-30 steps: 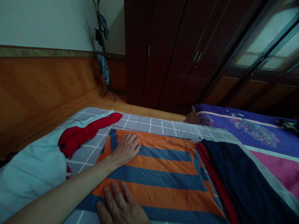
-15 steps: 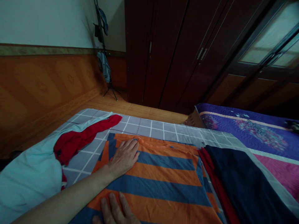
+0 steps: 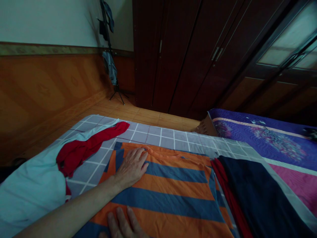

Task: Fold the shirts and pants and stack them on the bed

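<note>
Fingers point(image 3: 138, 154) (left ones by the collar point(image 3: 163, 156)) atop the striped shirt point(image 3: 170, 201)

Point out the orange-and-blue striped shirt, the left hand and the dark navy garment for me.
Orange-and-blue striped shirt point(image 3: 169, 201): head view, on a blue stripe across its body.
Left hand point(image 3: 131, 168): head view, on the back of the hand.
Dark navy garment point(image 3: 260, 195): head view, mid-upper surface.

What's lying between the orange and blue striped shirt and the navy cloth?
In the head view, red cloth lies along the navy cloth, with a sliver of checked sheet showing beside the striped shirt.
</note>
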`<state>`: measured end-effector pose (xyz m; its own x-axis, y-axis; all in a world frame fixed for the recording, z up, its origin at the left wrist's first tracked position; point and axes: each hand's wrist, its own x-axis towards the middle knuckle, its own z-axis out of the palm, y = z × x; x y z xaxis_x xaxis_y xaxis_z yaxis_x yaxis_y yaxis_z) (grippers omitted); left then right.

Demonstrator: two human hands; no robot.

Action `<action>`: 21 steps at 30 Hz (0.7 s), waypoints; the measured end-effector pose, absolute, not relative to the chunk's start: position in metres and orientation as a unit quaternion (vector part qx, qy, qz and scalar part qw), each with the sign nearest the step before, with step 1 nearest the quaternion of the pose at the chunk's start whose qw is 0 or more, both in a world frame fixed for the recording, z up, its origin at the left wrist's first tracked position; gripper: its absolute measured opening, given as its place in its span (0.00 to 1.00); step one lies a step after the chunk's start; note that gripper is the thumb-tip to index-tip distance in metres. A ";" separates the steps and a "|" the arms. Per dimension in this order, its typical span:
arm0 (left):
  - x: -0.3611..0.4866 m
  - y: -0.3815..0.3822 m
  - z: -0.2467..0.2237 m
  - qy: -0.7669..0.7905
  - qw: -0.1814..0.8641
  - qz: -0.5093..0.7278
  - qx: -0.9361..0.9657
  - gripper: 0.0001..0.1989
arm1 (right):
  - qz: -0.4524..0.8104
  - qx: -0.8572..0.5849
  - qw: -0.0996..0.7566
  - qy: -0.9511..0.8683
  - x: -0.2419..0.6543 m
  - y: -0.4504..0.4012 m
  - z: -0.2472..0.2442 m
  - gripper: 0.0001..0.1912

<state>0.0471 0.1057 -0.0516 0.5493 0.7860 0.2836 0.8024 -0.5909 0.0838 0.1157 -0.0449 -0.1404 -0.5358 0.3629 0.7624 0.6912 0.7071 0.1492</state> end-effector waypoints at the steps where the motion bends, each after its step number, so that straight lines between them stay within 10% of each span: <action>1: 0.046 0.106 -0.052 -0.447 0.024 -0.146 -0.882 0.21 | -0.222 -0.318 0.369 -0.845 0.117 -0.046 -0.136 0.15; 7: 0.045 0.108 -0.058 -0.431 0.016 -0.159 -0.888 0.23 | -0.140 -0.306 0.270 -0.902 0.151 -0.043 -0.094 0.14; 12: 0.043 0.110 -0.066 -0.426 0.014 -0.166 -0.889 0.24 | 0.083 -0.444 0.111 -0.885 0.211 -0.010 -0.031 0.37; 21: 0.044 0.110 -0.064 -0.431 0.020 -0.146 -0.890 0.25 | -0.033 -0.729 0.087 -0.678 0.343 0.053 -0.008 0.09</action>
<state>0.0437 0.1102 -0.0645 0.5851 0.7620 0.2774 0.7737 -0.6270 0.0904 0.3426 0.0534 -0.0083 0.0783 0.9830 0.1658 0.9944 -0.0653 -0.0826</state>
